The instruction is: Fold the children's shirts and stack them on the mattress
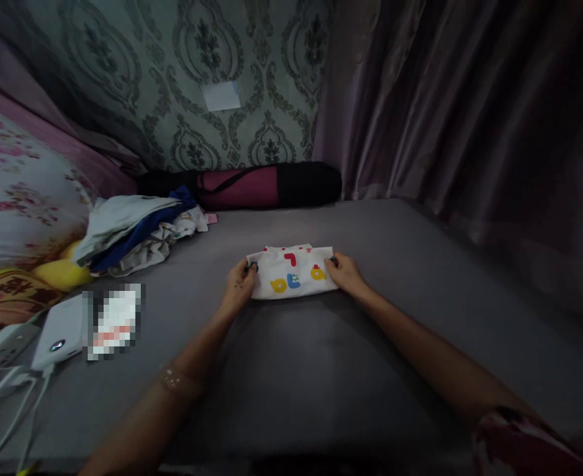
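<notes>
A white cloth garment (pixel 304 281) printed with red, blue and yellow shapes is folded into a flat, roughly rectangular bundle over the grey bed sheet (pixel 291 370). My left hand (pixel 238 283) pinches its left edge, thumb on top. At the opposite edge, my right hand (pixel 345 271) grips the upper right corner in the same way. The cloth is stretched between both hands. Its underside and the fingertips beneath it are hidden, so what kind of garment it is I cannot tell.
Left of the hands lies a pile of folded clothes (pixel 137 228). Nearer are a white power bank (pixel 63 327), a power strip (pixel 8 347) and white cables (pixel 36 403). A black and maroon bag (pixel 242 188) lies along the wall; curtains (pixel 450 106) hang on the right.
</notes>
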The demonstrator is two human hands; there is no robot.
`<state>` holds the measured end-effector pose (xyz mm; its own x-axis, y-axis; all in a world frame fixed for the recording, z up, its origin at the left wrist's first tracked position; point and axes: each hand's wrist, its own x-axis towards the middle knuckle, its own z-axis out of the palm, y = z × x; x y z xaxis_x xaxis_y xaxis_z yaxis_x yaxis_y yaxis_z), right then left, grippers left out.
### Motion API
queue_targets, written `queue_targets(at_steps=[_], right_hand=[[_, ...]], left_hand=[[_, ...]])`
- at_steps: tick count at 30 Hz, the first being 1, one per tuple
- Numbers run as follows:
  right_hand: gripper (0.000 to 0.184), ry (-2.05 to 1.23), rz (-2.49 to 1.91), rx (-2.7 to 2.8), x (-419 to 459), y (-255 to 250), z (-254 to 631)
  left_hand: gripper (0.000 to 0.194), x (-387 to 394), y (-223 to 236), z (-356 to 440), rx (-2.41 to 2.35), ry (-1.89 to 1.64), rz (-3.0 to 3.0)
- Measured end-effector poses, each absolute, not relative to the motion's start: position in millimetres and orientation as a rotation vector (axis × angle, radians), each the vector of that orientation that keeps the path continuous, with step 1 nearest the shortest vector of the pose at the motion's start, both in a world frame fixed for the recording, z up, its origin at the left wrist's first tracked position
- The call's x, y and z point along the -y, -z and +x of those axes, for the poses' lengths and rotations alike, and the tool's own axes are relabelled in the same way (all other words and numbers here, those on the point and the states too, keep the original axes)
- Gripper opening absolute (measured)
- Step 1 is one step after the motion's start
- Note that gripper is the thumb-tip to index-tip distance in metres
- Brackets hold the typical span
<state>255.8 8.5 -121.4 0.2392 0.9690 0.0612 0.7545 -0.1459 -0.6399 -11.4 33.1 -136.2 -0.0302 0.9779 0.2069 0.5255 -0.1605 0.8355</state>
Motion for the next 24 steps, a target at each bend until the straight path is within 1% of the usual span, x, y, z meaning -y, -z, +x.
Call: queue_targets(at_steps=[5, 13, 19, 24], right_hand=[[0.029, -0.406, -2.156, 1.616, -26.0, 115.8, 242.7], [0.036, -0.378, -2.27, 1.655, -38.8, 118.9, 238.4], [0.039, -0.265, -2.297, 1.727, -35.5, 125.9, 234.6], [0.039, -0.27, -2.369, 1.705, -40.1, 128.4, 231.3]], left_hand=[[0.028, -54.3, 140.7, -0.9, -1.833, -0.939, 1.878], [0.029, -70.6, 142.8, 7.0, -1.948, -0.736, 2.021], [0.037, -68.0, 141.1, 11.8, -1.997, -0.576, 2.114], [0.039, -63.9, 136.8, 15.1, -2.054, -0.443, 2.131]])
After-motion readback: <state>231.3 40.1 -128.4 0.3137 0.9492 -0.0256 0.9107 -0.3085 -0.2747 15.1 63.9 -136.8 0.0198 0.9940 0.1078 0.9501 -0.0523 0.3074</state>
